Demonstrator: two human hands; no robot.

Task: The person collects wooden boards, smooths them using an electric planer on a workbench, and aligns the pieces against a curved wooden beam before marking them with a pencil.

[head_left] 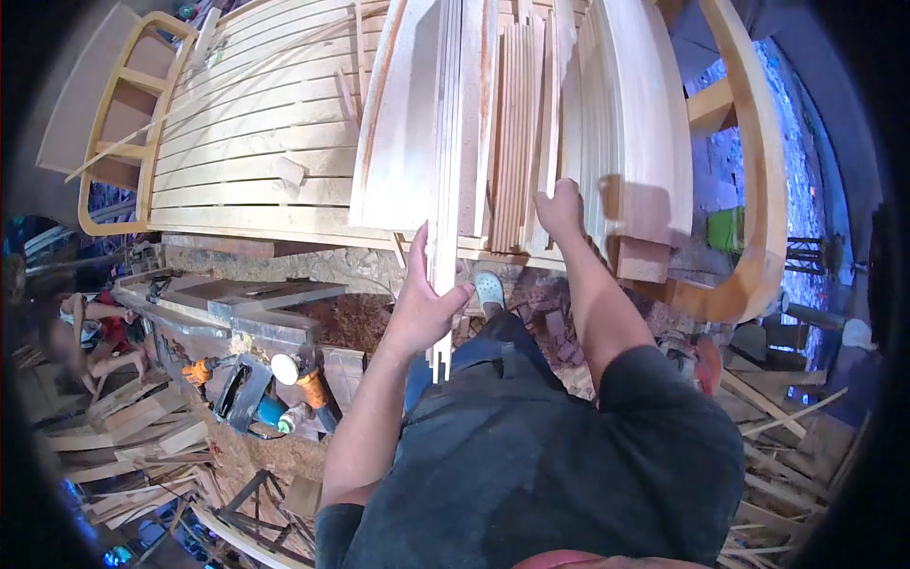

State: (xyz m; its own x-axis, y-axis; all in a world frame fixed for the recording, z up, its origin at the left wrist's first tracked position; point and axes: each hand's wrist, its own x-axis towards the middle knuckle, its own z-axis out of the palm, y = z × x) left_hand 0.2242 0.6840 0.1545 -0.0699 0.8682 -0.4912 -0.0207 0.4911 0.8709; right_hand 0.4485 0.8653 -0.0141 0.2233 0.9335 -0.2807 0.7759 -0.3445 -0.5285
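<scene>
My left hand is wrapped round a bundle of long, thin wooden strips, whose near ends reach down to my waist. My right hand is closed on the near end of a pale wooden strip further right. Between the two hands lies a row of reddish-brown strips. Wide pale boards lie left of the bundle, and a stack of curved boards is right of my right hand. The far ends of the strips run out of view.
Everything rests on a slatted wooden frame with rounded ends. A small wood block sits on the slats. Power tools lie on a low bench at left. Scrap wood covers the floor, and another person is at far left.
</scene>
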